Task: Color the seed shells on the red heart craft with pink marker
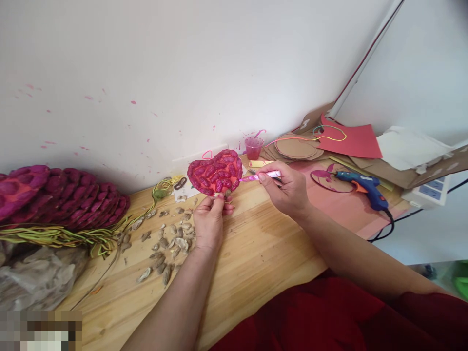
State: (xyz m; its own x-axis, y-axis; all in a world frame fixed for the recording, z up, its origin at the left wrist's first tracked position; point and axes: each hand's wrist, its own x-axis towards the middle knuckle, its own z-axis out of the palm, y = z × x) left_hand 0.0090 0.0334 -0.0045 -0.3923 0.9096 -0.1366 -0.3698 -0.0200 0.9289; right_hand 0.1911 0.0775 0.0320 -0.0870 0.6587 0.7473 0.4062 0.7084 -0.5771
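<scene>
My left hand (211,217) pinches the bottom tip of a heart-shaped piece (215,173) covered in peanut shells painted magenta. The heart is held upright above the wooden table, a pink loop at its top. A few shells near its lower tip look unpainted. In my right hand (283,190) is a white-handled paintbrush (268,174), its pink tip at the heart's right edge. Behind them, a clear plastic cup (254,147) with pink paint stands near the wall.
Loose peanut shells (181,243) lie on the table (252,273). Stacked magenta hearts (76,195), yellow-green cords (54,235) and a plastic bag (32,278) fill the left. On the right are cardboard pieces (298,146), red paper (353,139), a blue glue gun (365,185) and a power strip (427,192).
</scene>
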